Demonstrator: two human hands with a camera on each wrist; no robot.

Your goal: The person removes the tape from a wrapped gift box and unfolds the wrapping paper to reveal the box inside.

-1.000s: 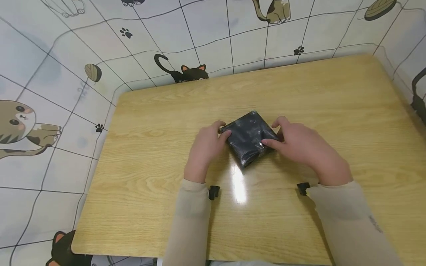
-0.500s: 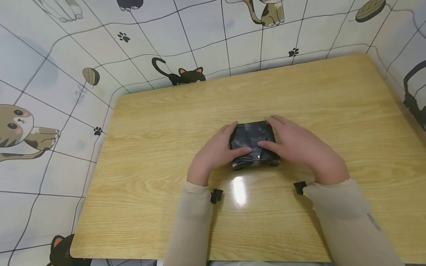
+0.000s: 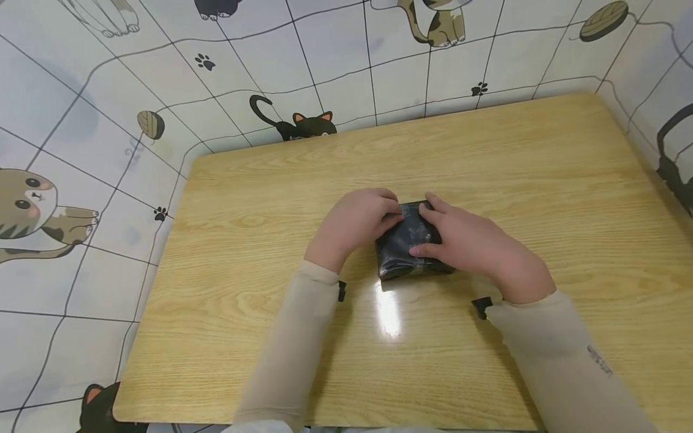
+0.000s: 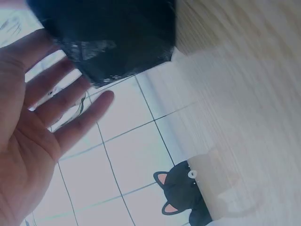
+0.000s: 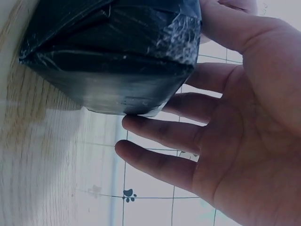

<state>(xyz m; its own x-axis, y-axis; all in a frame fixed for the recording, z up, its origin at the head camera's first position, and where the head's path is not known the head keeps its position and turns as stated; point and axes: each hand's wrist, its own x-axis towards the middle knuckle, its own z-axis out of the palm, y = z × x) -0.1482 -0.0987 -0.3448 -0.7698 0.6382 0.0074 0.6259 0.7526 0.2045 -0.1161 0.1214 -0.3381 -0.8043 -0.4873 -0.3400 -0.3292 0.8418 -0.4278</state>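
A squarish package wrapped in shiny black plastic (image 3: 399,248) lies on the wooden table, with a pale, crinkled patch on its wrapping. My right hand (image 3: 471,240) holds its right side, thumb on top and fingers toward the far edge. At the upper left, the thumb and index finger of my left hand (image 3: 352,221) meet on the package's top; whether they pinch the wrapping is unclear. In the left wrist view the other left fingers (image 4: 89,115) extend past the package. The right wrist view shows the package's folded end (image 5: 127,87) beside the right fingers (image 5: 164,134).
The light wooden table (image 3: 243,300) meets a tiled wall (image 3: 346,48) with cat drawings behind it and at the left. Small black pieces (image 3: 480,307) stick out at both sleeve cuffs.
The package has turned from a cornerwise position to nearly square with me. My left hand has shifted from its left side up onto its top left; the right hand stays on the right side.
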